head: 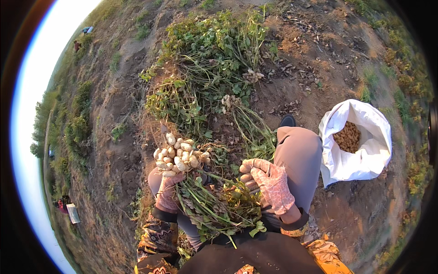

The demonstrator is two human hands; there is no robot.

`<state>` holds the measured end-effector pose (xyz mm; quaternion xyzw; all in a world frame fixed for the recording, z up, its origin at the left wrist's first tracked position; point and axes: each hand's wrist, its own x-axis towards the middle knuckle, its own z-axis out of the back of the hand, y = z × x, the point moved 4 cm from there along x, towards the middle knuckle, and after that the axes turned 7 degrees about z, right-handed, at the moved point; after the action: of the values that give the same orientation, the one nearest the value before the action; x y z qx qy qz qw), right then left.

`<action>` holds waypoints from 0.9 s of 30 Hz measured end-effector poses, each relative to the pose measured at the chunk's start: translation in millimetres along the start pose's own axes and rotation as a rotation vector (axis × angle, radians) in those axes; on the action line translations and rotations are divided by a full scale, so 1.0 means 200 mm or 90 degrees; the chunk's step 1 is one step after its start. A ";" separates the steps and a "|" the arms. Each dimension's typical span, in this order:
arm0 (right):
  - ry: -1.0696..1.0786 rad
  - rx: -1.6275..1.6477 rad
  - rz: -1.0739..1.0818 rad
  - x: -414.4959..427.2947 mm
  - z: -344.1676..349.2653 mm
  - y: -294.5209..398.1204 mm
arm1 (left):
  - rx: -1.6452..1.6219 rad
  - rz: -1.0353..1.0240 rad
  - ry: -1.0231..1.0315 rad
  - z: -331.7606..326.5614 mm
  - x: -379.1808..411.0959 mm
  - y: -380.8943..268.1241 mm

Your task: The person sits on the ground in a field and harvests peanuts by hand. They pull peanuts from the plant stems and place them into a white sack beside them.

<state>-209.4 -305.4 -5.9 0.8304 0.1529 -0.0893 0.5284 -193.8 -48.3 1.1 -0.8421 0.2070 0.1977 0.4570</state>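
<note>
My left hand (170,190), in a pink patterned glove, grips a peanut plant just below its roots. A dense cluster of pale peanut pods (179,156) shows above that fist, and the leafy stems (219,205) hang across my lap. My right hand (265,183), gloved alike, is by my right knee with its fingers curled in; whether anything is inside them cannot be told. To the right stands an open white woven sack (373,161) with loose peanuts (347,137) in it.
Pulled peanut plants (212,61) lie heaped on the soil ahead, some with pods (253,76) showing. A dark shoe (288,121) shows beyond my right knee. Far left, a pale sack (73,213) is beside what looks like a person in red (62,206). Green weeds grow along both sides.
</note>
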 end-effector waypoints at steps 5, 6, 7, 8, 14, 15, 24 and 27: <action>0.117 -0.522 0.209 0.17 -0.22 -0.06 | 0.012 0.013 0.030 -0.02 0.03 0.00; 0.178 -0.528 0.139 0.14 -0.31 -0.13 | 0.017 0.042 -0.001 -0.03 0.03 -0.01; 0.236 -0.532 0.066 0.08 -0.39 -0.22 | -0.003 0.057 0.021 -0.02 0.04 0.00; 0.261 -0.545 0.156 0.06 -0.44 -0.29 | -0.020 0.069 0.034 0.00 0.04 -0.01; 0.372 -0.378 -0.031 0.17 -0.48 -0.50 | -0.217 0.116 0.101 -0.05 0.06 0.00; 0.367 -0.339 -0.013 0.17 -0.48 -0.46 | -0.155 0.042 0.163 -0.11 0.06 -0.03; 0.158 0.156 -0.143 0.15 -0.30 -0.39 | -0.194 0.065 0.313 -0.25 0.06 -0.07; 0.147 0.082 -0.183 0.21 -0.31 -0.35 | -0.157 0.045 0.229 -0.14 0.07 -0.04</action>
<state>-196.5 -215.1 -52.8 0.8368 0.3233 -0.0773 0.4351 -173.2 -70.3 13.8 -0.9055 0.2890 0.0837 0.2992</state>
